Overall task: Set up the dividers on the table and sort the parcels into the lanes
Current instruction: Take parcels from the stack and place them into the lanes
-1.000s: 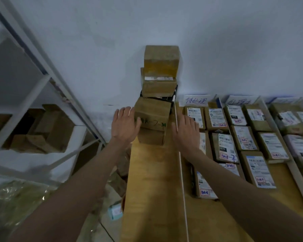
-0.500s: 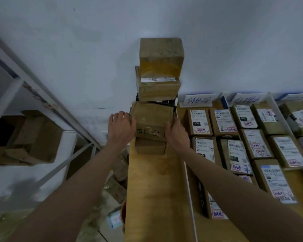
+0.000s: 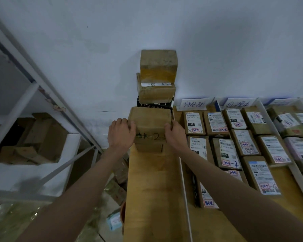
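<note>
A stack of several brown parcels stands at the far end of the table's left lane, against the wall. My left hand [image 3: 121,132] grips the left side and my right hand [image 3: 175,135] the right side of a brown parcel with black handwriting [image 3: 150,122] low in the stack. It rests on a smaller parcel [image 3: 149,147]. Above it lie a black box [image 3: 154,104], a labelled parcel [image 3: 156,93] and a top parcel [image 3: 158,65]. A thin white divider [image 3: 183,173] runs along the lane's right side.
Right of the divider, rows of labelled parcels [image 3: 224,149] fill lanes under handwritten paper signs [image 3: 193,103]. Another white divider [image 3: 297,175] runs further right. A white metal shelf [image 3: 23,95] holding cardboard boxes stands on the left. More boxes [image 3: 119,180] lie on the floor beside the wooden table [image 3: 152,198].
Both hands went from open beside the stack to closed against the sides of the handwritten parcel. The view has moved closer to the stack.
</note>
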The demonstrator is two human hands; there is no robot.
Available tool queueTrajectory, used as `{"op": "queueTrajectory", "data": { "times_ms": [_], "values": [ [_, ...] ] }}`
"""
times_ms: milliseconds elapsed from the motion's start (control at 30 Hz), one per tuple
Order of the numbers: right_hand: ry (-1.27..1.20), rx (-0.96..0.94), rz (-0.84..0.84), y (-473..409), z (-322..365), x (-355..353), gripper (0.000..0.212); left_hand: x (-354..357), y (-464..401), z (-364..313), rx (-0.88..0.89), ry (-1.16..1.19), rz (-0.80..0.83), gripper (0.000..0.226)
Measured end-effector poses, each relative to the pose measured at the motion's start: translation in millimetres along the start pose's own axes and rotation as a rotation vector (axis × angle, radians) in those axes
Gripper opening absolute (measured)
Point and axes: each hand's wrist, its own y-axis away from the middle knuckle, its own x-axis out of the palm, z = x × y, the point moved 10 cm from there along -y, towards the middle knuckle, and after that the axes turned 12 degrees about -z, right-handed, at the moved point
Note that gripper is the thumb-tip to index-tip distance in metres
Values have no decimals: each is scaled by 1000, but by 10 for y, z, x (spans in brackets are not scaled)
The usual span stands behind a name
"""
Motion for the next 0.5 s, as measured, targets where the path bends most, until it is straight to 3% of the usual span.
{"op": "queueTrajectory", "data": {
  "times_ms": [200,300,367,500],
  "values": [
    [-66,39,35,471,-206,-410,43,-127,608,27,-160,297,118,59],
    [-160,167,7,652,-391,-692,50,-254,895,-165,-139,474,183,59],
    [-187,251,-8,731,-496,-855,49,-346,1036,-298,-116,578,234,72],
    [-225,452,23,857,-738,-1068,56,-504,1212,-556,14,612,327,89]
  ]
}}
